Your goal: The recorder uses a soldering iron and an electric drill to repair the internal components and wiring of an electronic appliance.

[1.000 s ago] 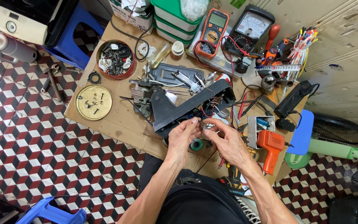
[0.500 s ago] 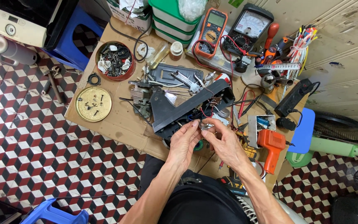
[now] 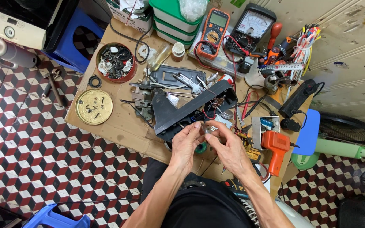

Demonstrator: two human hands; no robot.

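Observation:
My left hand [image 3: 186,143] and my right hand [image 3: 229,145] meet fingertip to fingertip just in front of a black plastic housing [image 3: 178,112] that lies tilted on the cardboard work surface [image 3: 123,122]. Between the fingertips they pinch a small pale part [image 3: 204,128]; what it is I cannot make out. Red and black wires [image 3: 210,110] run from inside the housing toward the hands. A green roll [image 3: 201,148] shows under the hands.
A gold tin lid with screws [image 3: 93,106] and a red tin of parts [image 3: 115,62] sit left. Two multimeters [image 3: 214,26] stand at the back. An orange tool [image 3: 276,148] lies right. Blue stools, a fan and a tiled floor surround the surface.
Both hands stay at the housing's front edge; the fingers have shifted slightly around the small part. Nothing else moved.

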